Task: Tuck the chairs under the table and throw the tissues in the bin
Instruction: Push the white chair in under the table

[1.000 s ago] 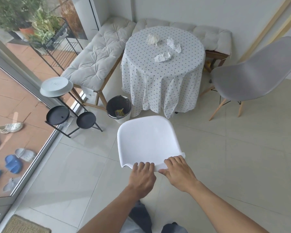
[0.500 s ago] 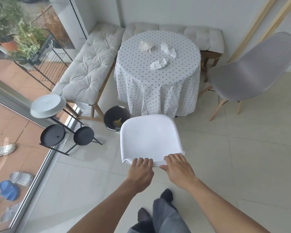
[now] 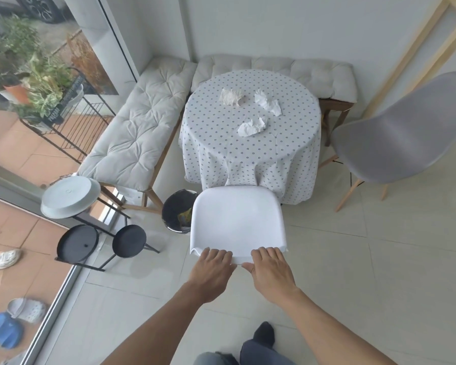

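Fingers of your left hand and of your right hand are both curled over the top edge of the white chair backrest, clamped on it, side by side with a small gap between them (thumbs mostly hidden, so how far they wrap I cannot tell). White chair stands straight ahead of you, its far side touching the hanging cloth at the near edge of the round bench. Key relation: bench lies directly beyond the chair from your hands, so the push line runs straight forward, away from you; both hands are equally near, centred on the backrest, which should keep it from yawing. Seat looks only partly under, judging by the bulge in the cloth, so this tuck reads as underway, not done.

Bin sits on the floor just left of the white chair, near the bench's near-left side; watch that a chair leg doesn't clip it (legs are hidden). Grey chair stands off the bench's right edge, apart from it, still to tuck. Three crumpled tissues lie on the benchtop, one near centre and two toward the far edge, none binned yet.
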